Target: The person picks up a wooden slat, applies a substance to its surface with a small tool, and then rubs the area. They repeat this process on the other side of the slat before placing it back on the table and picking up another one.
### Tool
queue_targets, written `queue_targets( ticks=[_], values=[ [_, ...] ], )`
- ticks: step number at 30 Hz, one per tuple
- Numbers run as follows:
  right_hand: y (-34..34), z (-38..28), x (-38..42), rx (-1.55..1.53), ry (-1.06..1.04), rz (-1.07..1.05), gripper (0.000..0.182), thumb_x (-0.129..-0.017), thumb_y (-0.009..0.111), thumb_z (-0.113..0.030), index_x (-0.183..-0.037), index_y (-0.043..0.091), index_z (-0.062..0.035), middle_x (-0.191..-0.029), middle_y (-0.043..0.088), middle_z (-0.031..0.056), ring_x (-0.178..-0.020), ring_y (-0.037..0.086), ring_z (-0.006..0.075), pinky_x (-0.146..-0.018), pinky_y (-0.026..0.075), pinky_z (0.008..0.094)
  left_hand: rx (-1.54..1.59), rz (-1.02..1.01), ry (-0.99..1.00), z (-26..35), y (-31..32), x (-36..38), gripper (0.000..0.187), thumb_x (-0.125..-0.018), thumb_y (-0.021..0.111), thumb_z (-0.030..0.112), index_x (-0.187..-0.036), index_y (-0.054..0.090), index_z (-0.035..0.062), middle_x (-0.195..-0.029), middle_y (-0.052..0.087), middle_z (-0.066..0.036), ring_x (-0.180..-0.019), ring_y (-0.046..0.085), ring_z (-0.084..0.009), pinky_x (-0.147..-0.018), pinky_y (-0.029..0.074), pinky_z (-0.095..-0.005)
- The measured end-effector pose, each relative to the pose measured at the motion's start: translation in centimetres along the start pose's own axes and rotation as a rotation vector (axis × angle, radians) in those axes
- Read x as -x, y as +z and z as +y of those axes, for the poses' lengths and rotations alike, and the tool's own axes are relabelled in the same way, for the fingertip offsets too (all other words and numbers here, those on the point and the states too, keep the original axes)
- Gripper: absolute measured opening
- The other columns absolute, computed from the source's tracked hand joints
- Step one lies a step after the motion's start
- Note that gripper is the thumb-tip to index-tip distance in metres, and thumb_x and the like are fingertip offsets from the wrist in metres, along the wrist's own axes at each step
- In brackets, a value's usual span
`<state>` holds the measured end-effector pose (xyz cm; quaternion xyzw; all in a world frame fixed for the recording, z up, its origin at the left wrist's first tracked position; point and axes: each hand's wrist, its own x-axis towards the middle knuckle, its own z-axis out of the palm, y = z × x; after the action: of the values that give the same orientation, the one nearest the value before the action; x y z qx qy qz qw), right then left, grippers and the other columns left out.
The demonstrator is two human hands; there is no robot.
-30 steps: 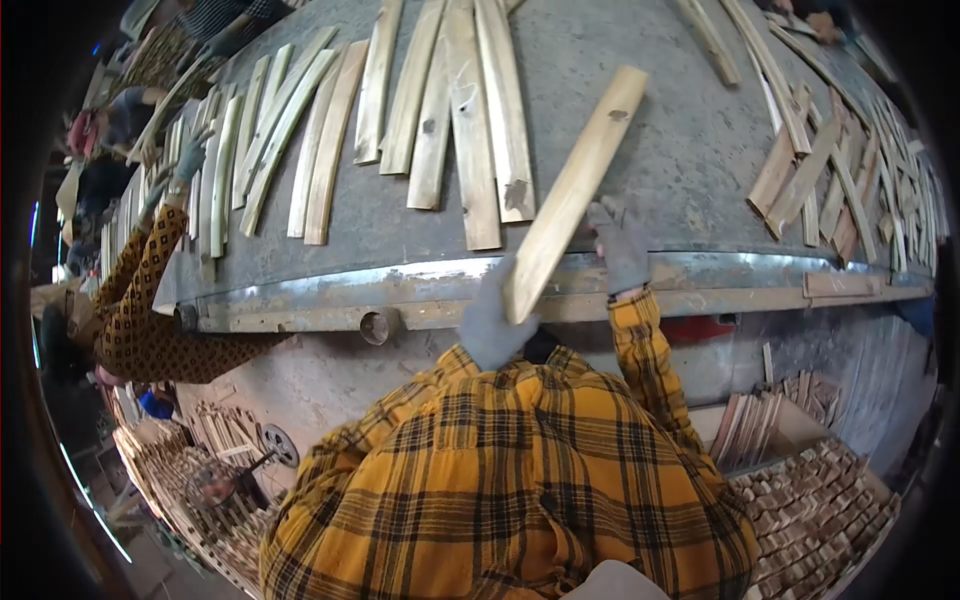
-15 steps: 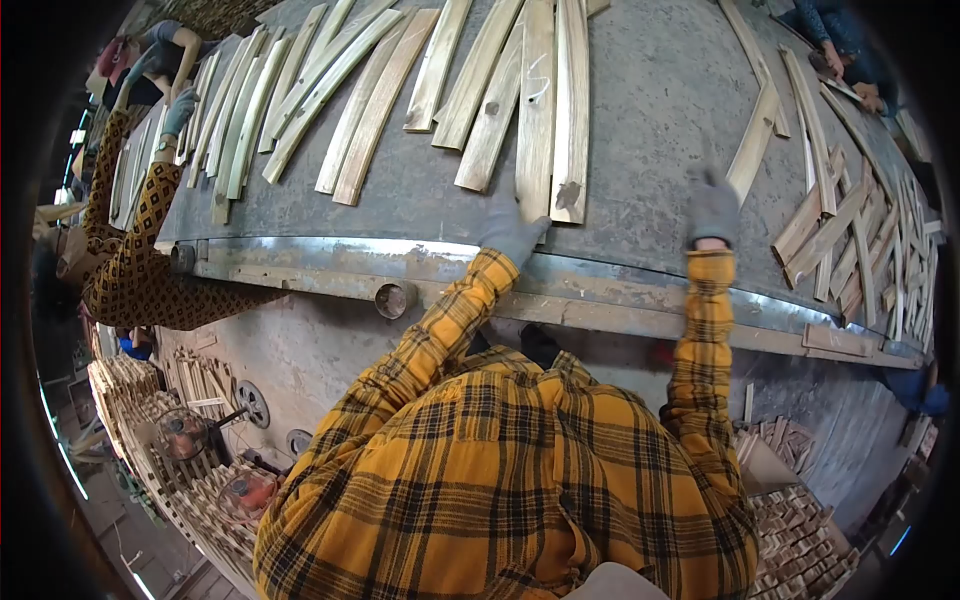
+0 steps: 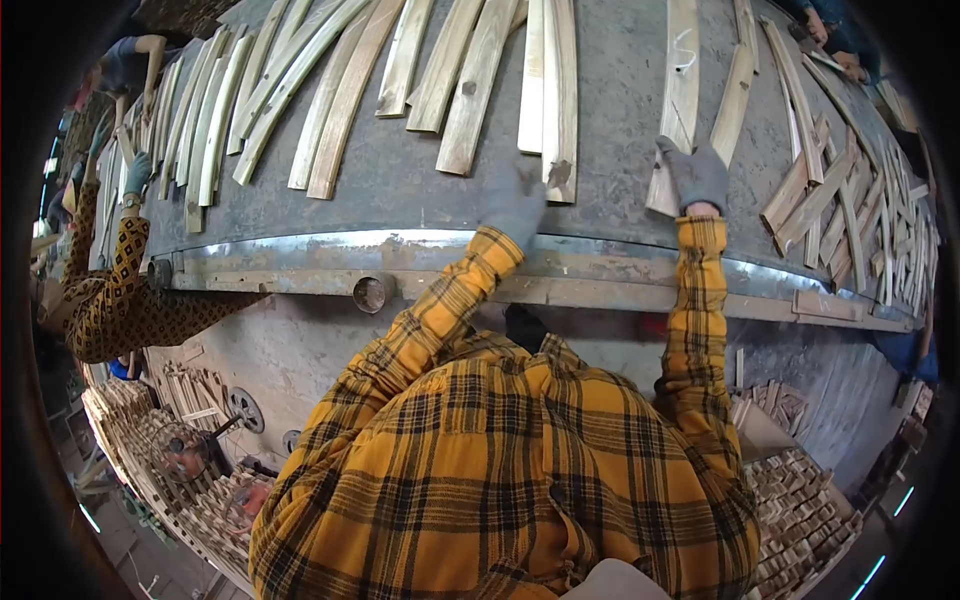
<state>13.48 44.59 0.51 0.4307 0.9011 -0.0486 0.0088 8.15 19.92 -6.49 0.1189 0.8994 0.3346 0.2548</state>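
Observation:
My right hand (image 3: 697, 176), in a grey glove, is closed around the near end of a wooden strip (image 3: 682, 75). This strip has a white squiggle on its face and lies lengthwise on the grey table (image 3: 620, 110). My left hand (image 3: 512, 203), also gloved, is smeared by motion above the table's near edge, so its fingers cannot be made out. Just beyond it are a pale strip (image 3: 533, 90) and a strip with a dark knot (image 3: 562, 100), side by side. Another wooden strip (image 3: 735, 100) lies right of my right hand.
More strips (image 3: 340, 110) fan out across the table's left side. A jumbled pile of strips (image 3: 850, 200) covers its right end. A metal rail with an open pipe end (image 3: 374, 293) runs along the near edge. A co-worker's gloved hand (image 3: 138, 172) is at the left.
The marked strip has moved right, away from the knotted strip, and is now in my right hand. My left hand has come off the strips. The view has shifted slightly.

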Motion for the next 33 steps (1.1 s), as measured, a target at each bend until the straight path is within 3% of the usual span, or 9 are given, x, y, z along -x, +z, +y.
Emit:
queue_targets(
  ticks=[6,9,12,13,16,19,22,27,33],
  values=[
    [5.3,-4.5,2.2,-0.139,-0.251,-0.006,0.072,-0.073,0.064,-0.062,-0.107,0.059,0.0006,-0.106,0.062,0.0207,-0.094,0.062,0.0373,-0.081,0.05,0.0442,0.866,-0.052,-0.282,-4.5,2.8,-0.9,0.041,-0.086,0.047,-0.009,-0.125,0.048,0.0014,-0.095,0.061,-0.01,-0.076,0.062,-0.014,-0.063,0.052,-0.0224],
    [4.9,-11.4,4.2,-0.112,-0.098,-0.292,0.075,-0.073,0.064,-0.059,-0.115,0.054,0.002,-0.108,0.061,0.0212,-0.1,0.06,0.0375,-0.085,0.049,0.0427,0.92,-0.257,-0.151,-4.5,2.4,-0.5,0.038,-0.088,0.051,-0.003,-0.125,0.048,0.002,-0.097,0.062,-0.012,-0.076,0.062,-0.0141,-0.063,0.052,-0.0232],
    [7.8,-11.1,2.6,-0.233,-0.154,-0.217,0.072,-0.072,0.065,-0.054,-0.116,0.052,0.0016,-0.108,0.061,0.022,-0.104,0.059,0.0356,-0.088,0.047,0.0432,1.06,-0.264,-0.193,-3.8,2.0,0.1,0.035,-0.089,0.053,0.001,-0.124,0.049,0.0023,-0.098,0.062,-0.011,-0.075,0.062,-0.0143,-0.063,0.053,-0.0236],
    [8.2,-10.1,2.1,-0.374,-0.181,-0.236,0.051,-0.078,0.064,-0.04,-0.11,0.056,-0.0007,-0.091,0.064,0.0137,-0.079,0.065,0.0247,-0.067,0.052,0.0365,1.139,-0.264,-0.262,-3.9,1.8,0.1,0.034,-0.089,0.057,0.006,-0.122,0.051,0.0028,-0.096,0.064,-0.008,-0.078,0.062,-0.0144,-0.067,0.053,-0.0248],
    [6.5,-6.1,3.6,-1.185,0.062,-0.802,0.028,-0.082,0.062,-0.021,-0.104,0.058,-0.0044,-0.074,0.059,0.0022,-0.051,0.052,0.0091,-0.043,0.04,0.0224,1.466,-0.524,-0.393,-3.8,0.8,0.8,0.035,-0.087,0.063,0.01,-0.119,0.054,0.002,-0.095,0.064,-0.006,-0.08,0.062,-0.0138,-0.072,0.053,-0.0262],
    [7.8,-3.8,6.4,-1.658,0.217,-0.867,0.014,-0.085,0.06,-0.011,-0.099,0.059,-0.0061,-0.064,0.05,-0.0054,-0.041,0.032,0.0022,-0.036,0.022,0.0166,1.271,-0.676,-0.378,-3.3,1.8,1.6,0.035,-0.086,0.066,0.016,-0.116,0.057,0.0027,-0.095,0.064,-0.005,-0.082,0.061,-0.0139,-0.076,0.053,-0.0288],
    [7.9,-3.4,7.6,-1.553,0.271,-0.856,0.01,-0.087,0.061,-0.014,-0.095,0.059,-0.0071,-0.062,0.048,-0.0056,-0.04,0.033,0.0025,-0.036,0.024,0.0176,1.147,-0.53,-0.092,-2.6,1.4,3.4,0.03,-0.086,0.066,0.017,-0.11,0.061,0.0005,-0.093,0.064,-0.004,-0.078,0.06,-0.0125,-0.075,0.052,-0.0285],
    [9.3,-0.7,7.2,-1.855,0.324,-1.076,0.01,-0.091,0.059,-0.018,-0.093,0.058,-0.008,-0.051,0.043,-0.0064,-0.036,0.028,0.0029,-0.034,0.02,0.0198,1.099,-0.549,-0.336,-3.3,-0.2,2.7,0.031,-0.088,0.062,0.027,-0.108,0.063,0.0036,-0.093,0.065,-0.006,-0.074,0.06,-0.0121,-0.064,0.051,-0.024],
    [9.6,0.8,7.0,-1.921,0.389,-1.044,0.016,-0.095,0.051,-0.018,-0.103,0.058,-0.0046,-0.053,0.043,-0.0052,-0.039,0.031,0.002,-0.036,0.023,0.0186,0.456,-0.08,-0.041,-3.7,0.1,-3.3,0.039,-0.085,0.062,0.033,-0.111,0.061,0.0034,-0.102,0.063,-0.012,-0.079,0.061,-0.0199,-0.069,0.051,-0.0321]
  ],
)
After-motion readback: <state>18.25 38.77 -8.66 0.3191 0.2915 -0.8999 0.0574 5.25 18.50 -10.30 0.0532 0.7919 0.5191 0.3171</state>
